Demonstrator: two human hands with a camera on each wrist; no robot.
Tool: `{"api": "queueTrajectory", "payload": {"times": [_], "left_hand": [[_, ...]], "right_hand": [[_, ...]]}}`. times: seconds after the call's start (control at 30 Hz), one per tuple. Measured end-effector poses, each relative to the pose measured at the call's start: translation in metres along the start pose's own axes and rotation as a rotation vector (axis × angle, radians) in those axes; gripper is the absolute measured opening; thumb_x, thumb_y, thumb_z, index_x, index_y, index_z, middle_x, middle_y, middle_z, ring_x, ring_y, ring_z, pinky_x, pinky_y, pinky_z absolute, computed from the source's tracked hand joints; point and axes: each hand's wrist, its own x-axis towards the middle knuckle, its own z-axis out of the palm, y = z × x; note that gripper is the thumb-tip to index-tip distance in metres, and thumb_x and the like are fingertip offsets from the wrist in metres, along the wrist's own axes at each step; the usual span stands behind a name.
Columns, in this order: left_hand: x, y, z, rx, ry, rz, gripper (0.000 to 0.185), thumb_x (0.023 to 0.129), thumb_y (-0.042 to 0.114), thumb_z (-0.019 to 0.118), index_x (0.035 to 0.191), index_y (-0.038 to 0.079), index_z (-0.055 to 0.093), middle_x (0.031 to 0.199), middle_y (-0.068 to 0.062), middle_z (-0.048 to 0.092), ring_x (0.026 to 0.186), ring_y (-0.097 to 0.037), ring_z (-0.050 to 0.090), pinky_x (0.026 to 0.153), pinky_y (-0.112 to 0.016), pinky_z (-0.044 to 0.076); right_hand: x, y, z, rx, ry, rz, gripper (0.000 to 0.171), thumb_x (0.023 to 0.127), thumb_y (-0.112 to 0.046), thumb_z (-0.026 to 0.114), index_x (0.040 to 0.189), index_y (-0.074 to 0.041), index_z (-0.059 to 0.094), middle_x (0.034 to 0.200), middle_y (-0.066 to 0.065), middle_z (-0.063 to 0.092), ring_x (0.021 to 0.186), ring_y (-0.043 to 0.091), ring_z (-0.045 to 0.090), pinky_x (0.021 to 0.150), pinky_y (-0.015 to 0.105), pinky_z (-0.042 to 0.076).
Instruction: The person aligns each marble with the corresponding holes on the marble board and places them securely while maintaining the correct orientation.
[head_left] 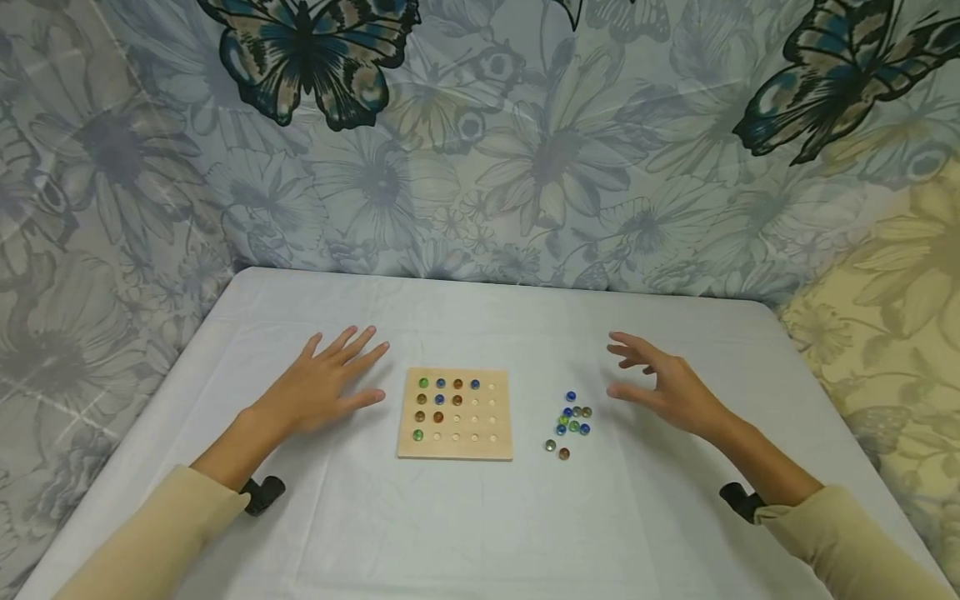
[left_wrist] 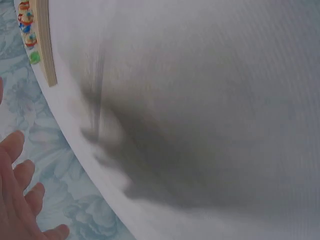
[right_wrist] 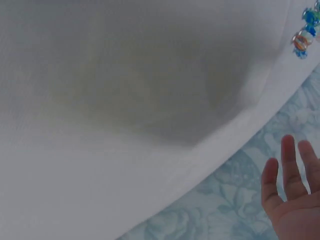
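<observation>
A square wooden peg-hole board [head_left: 474,447] lies on the table between the two hands. Glass marbles [head_left: 439,400] in green, blue and brown sit in its hollows, mostly in the left columns and along the back row; hollows at the right and front are bare. My left hand [head_left: 318,392], fingers spread, is held left of the board and touches nothing; its fingers also show in the left wrist view. To the right of several loose marbles [head_left: 573,426], my right hand [head_left: 671,390] hovers with relaxed, slightly bent fingers and holds nothing.
A white cloth [head_left: 465,533] covers the table. Behind it hangs a fabric backdrop [head_left: 450,192] with flowers and butterflies. Each wrist carries a small black camera, such as the left one [head_left: 264,496]. The loose marbles lie scattered just right of the board.
</observation>
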Motion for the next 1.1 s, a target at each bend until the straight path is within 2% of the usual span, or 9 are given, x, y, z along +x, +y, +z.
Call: {"api": "queueTrajectory", "payload": {"times": [0.1, 0.23, 0.43, 0.73, 1.1], "left_hand": [[0.0, 0.005, 0.003, -0.041, -0.026, 0.021, 0.076, 0.098, 0.064, 0.045, 0.159, 0.021, 0.03, 0.165, -0.008, 0.019, 0.151, -0.035, 0.015, 0.114, -0.068, 0.01], [0.0, 0.011, 0.009, -0.081, -0.065, 0.04, 0.077, 0.097, 0.064, 0.046, 0.158, 0.02, 0.031, 0.165, -0.007, 0.02, 0.151, -0.034, 0.016, 0.115, -0.066, 0.01], [-0.002, 0.02, 0.018, -0.102, -0.099, 0.083, 0.075, 0.097, 0.06, 0.052, 0.158, 0.019, 0.032, 0.164, -0.007, 0.024, 0.15, -0.035, 0.019, 0.115, -0.066, 0.013], [-0.001, 0.026, 0.026, -0.107, -0.111, 0.094, 0.079, 0.096, 0.063, 0.051, 0.158, 0.017, 0.032, 0.162, -0.005, 0.028, 0.15, -0.032, 0.021, 0.115, -0.065, 0.014], [0.002, 0.028, 0.029, -0.105, -0.13, 0.114, 0.085, 0.094, 0.066, 0.051, 0.158, 0.014, 0.031, 0.164, -0.004, 0.025, 0.151, -0.03, 0.019, 0.116, -0.063, 0.014]], "right_hand": [[0.001, 0.0, 0.003, 0.045, -0.016, -0.013, 0.068, 0.086, -0.02, 0.081, 0.145, -0.009, 0.049, 0.128, 0.013, 0.067, 0.105, 0.027, 0.067, 0.084, 0.049, 0.051], [0.003, -0.002, 0.006, 0.101, -0.083, -0.004, 0.057, 0.085, -0.017, 0.081, 0.136, -0.003, 0.058, 0.121, 0.011, 0.07, 0.102, 0.024, 0.069, 0.085, 0.05, 0.053], [0.004, -0.003, 0.014, 0.141, -0.164, 0.015, 0.047, 0.082, -0.009, 0.082, 0.125, 0.0, 0.066, 0.112, 0.007, 0.074, 0.1, 0.022, 0.07, 0.086, 0.045, 0.055], [0.003, -0.001, 0.026, 0.136, -0.222, 0.009, 0.04, 0.083, -0.006, 0.081, 0.12, -0.003, 0.069, 0.106, 0.001, 0.075, 0.097, 0.018, 0.071, 0.083, 0.04, 0.054], [0.004, -0.006, 0.033, 0.11, -0.26, 0.039, 0.037, 0.083, 0.0, 0.078, 0.118, -0.002, 0.069, 0.106, 0.002, 0.074, 0.095, 0.017, 0.07, 0.082, 0.039, 0.055]]}}
